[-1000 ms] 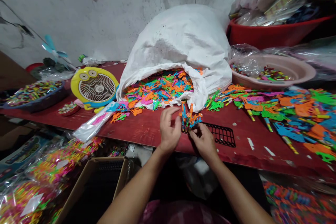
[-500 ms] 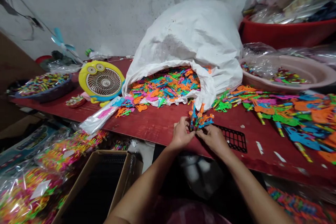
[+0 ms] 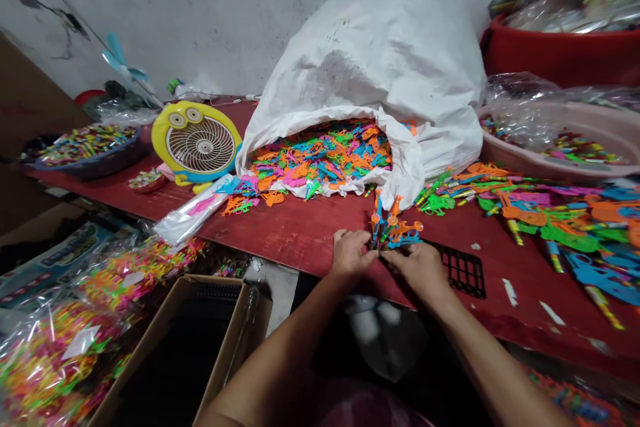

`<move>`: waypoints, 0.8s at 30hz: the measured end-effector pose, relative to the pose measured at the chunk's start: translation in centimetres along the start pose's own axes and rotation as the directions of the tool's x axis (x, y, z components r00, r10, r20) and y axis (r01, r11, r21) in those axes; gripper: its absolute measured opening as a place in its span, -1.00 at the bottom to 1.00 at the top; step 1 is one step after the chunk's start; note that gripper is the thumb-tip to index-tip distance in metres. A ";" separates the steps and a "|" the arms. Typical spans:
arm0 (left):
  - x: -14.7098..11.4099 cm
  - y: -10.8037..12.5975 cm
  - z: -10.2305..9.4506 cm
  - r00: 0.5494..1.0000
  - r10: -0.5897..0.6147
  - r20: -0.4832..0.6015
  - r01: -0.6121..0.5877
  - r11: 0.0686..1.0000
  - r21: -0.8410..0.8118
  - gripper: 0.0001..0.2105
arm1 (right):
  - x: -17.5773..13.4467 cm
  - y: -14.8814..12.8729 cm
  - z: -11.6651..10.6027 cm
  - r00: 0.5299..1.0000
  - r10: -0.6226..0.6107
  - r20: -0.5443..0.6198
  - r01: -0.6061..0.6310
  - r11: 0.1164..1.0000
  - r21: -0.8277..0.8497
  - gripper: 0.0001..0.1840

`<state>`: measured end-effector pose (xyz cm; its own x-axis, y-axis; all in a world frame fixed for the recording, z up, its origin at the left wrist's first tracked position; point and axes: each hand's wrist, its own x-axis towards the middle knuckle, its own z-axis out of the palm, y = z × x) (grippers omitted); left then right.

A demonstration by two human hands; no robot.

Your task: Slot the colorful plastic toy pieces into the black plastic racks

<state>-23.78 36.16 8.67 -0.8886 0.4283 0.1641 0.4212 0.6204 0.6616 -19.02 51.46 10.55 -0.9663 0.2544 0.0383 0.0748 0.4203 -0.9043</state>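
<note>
My left hand (image 3: 351, 253) is closed at the left side of a small upright cluster of blue and orange plastic toys (image 3: 395, 227), thumb and fingers bent toward its base. From the right, my right hand (image 3: 423, 272) pinches low at the same cluster, its fingertips almost meeting my left thumb. The toys stand at the left end of a black plastic grid (image 3: 465, 270), which lies on the red tabletop (image 3: 295, 230) and runs out from behind my right hand. What exactly is between the fingertips is partly hidden.
Behind my hands a big white sack (image 3: 380, 47) spills colourful plastic toys (image 3: 325, 157). More toys (image 3: 570, 213) with striped sticks lie at right, below a pink basin (image 3: 565, 127). A yellow fan (image 3: 197, 143) stands left. A cardboard box (image 3: 240, 320) of black grids sits below the table edge.
The camera view has shifted slightly, so the scene sits a little differently. Both hands stay at the toy cluster, with only small finger movement.
</note>
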 end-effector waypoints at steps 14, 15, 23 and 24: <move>0.4 0.3 0.4 0.999 -0.032 -0.001 0.032 0.999 0.041 -0.80 | 0.6 0.2 -0.6 0.972 0.208 0.113 -0.230 0.942 0.245 -0.59; 0.5 0.4 0.4 0.999 -0.036 0.004 0.035 0.998 0.045 -0.81 | 0.6 0.5 -0.4 0.978 0.185 0.101 -0.203 0.953 0.223 -0.59; 1.1 0.3 0.6 0.999 0.032 0.024 -0.032 0.999 0.039 -0.83 | 0.7 0.6 -1.3 0.984 0.073 0.162 -0.065 0.996 -0.055 -0.68; 1.2 0.1 0.6 0.998 0.048 0.033 -0.050 0.998 0.047 -0.81 | 0.7 0.4 -1.4 0.981 0.064 0.184 -0.055 0.997 -0.055 -0.69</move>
<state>-24.65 37.16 8.50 -0.8608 0.4791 0.1718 0.4730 0.6284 0.6176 -19.31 53.04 10.81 -0.9883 0.1164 -0.0988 0.1413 0.4528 -0.8803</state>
